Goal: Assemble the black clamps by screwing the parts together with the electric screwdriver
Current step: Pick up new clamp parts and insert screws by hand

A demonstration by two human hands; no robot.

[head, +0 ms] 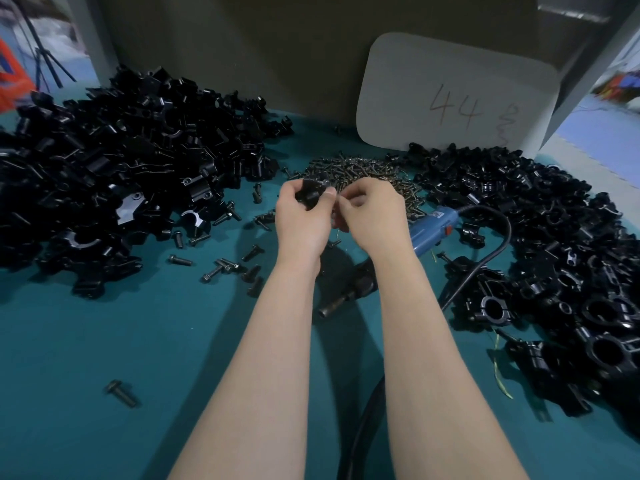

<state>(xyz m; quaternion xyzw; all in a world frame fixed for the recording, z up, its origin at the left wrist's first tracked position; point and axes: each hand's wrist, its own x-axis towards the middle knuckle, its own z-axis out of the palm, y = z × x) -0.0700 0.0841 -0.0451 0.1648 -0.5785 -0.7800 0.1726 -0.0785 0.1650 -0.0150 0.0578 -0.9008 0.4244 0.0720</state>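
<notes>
My left hand (301,216) grips a small black clamp part (313,192) above the teal table. Beside it, my right hand (372,216) has its fingers curled and pinched at the part's right side; what they pinch is too small to make out. The blue electric screwdriver (429,230) lies on the table just right of my right hand, its black cable (485,268) looping toward me. A heap of dark screws (360,171) lies right behind both hands.
A large pile of loose black clamp parts (114,168) fills the left of the table (104,341). Assembled black clamps (554,254) are piled on the right. Stray screws (221,265) lie scattered at left centre. A grey card marked 44 (457,95) leans on the back wall.
</notes>
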